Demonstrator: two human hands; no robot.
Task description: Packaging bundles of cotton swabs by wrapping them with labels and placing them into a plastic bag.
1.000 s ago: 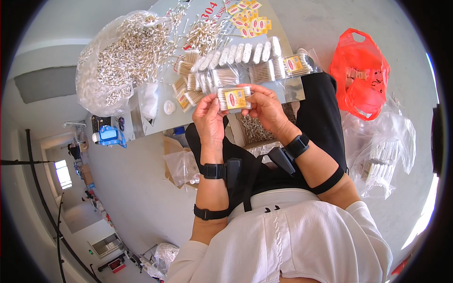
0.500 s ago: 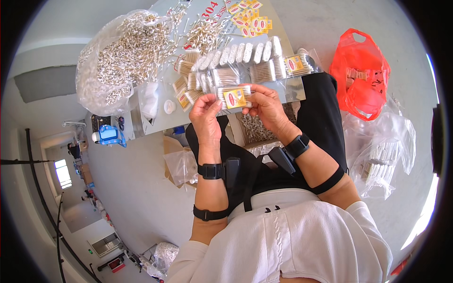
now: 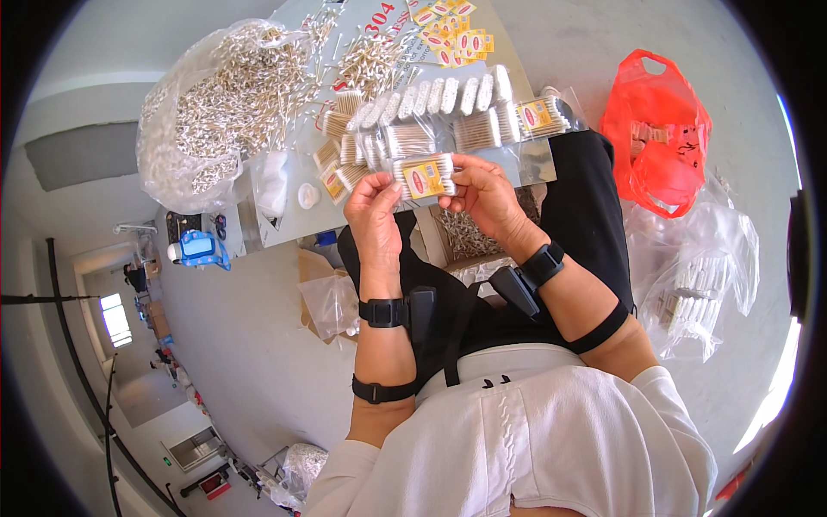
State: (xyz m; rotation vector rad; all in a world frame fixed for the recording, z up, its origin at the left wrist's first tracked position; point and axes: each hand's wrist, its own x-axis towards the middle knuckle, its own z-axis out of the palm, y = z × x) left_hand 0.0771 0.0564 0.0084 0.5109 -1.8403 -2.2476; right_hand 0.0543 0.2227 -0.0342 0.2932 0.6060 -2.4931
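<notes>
Between my two hands, just over the table's near edge, is a clear packet of cotton swabs point(image 3: 423, 179) with a yellow label card on its front. My left hand point(image 3: 376, 209) pinches its left end with thumb and fingers. At its right end my right hand point(image 3: 484, 191) grips the packet the same way. Right behind it, on the table point(image 3: 293, 226), lie bundles of cotton swabs point(image 3: 408, 138). A row of white-tipped swab packs point(image 3: 430, 96) stands behind those. A labelled swab packet point(image 3: 540, 115) rests at the right end of the rows.
A big clear bag of loose swabs point(image 3: 233, 112) bulges at the table's left. Yellow label cards point(image 3: 457, 34) are scattered at the far side. On the right hangs a red plastic bag point(image 3: 655, 129), above a clear bag of packs point(image 3: 693, 289). A box of swabs point(image 3: 469, 233) sits below the table edge.
The packet and both hands have shifted very slightly to the left. My grip on it looks the same, and the things on the table have not moved.
</notes>
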